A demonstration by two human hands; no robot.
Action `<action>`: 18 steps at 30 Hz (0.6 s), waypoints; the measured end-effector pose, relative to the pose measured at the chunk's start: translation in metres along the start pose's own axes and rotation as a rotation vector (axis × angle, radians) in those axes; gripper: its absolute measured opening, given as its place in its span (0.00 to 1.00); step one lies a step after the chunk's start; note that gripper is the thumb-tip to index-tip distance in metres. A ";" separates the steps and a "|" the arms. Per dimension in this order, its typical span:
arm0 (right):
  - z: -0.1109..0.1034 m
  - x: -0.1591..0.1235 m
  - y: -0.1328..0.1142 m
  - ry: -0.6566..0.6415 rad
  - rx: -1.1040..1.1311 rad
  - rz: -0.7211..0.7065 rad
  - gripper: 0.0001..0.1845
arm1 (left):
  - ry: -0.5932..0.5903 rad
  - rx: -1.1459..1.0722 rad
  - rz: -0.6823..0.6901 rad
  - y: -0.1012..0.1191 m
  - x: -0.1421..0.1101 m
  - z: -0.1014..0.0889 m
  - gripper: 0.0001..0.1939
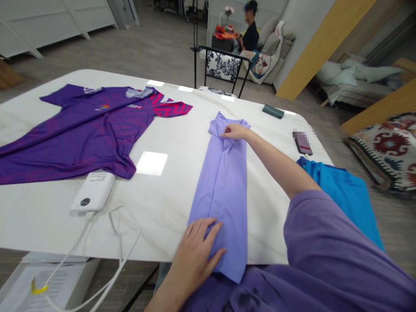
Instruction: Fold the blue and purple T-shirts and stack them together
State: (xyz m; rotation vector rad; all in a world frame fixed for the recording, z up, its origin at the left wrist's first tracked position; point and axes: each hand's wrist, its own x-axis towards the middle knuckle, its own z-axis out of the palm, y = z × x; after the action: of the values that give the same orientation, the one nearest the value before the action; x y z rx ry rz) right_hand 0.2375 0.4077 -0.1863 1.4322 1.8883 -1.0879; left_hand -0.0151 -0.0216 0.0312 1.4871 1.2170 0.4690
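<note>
A lavender shirt (pixel 224 186) lies on the white table (pixel 162 203), folded lengthwise into a narrow strip that runs away from me. My left hand (pixel 196 249) rests flat on its near end, fingers spread. My right hand (pixel 234 131) reaches to the far end by the collar, with its fingers curled and pinching the fabric there.
A purple jersey with red-striped sleeve (pixel 81 130) is spread at the left. A white power bank (pixel 92 191) with cable lies near it. A phone (pixel 303 143), a dark case (pixel 273 111) and a blue garment (pixel 344 190) sit at the right. A chair (pixel 224 67) and a seated person (pixel 248 32) are beyond.
</note>
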 end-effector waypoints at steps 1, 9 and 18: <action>0.006 -0.010 -0.007 -0.043 0.041 -0.042 0.27 | -0.001 0.012 -0.004 0.000 0.000 0.003 0.31; -0.014 -0.034 0.029 0.309 0.074 0.074 0.18 | -0.008 0.072 0.000 -0.004 -0.020 0.008 0.36; -0.051 -0.033 0.091 0.272 0.261 0.260 0.10 | 0.015 0.133 -0.041 -0.008 -0.022 0.011 0.59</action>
State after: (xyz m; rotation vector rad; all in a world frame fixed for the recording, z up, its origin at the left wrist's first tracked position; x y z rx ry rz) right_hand 0.3372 0.4436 -0.1581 1.9984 1.7151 -1.0851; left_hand -0.0182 -0.0473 0.0277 1.5702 1.3089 0.3787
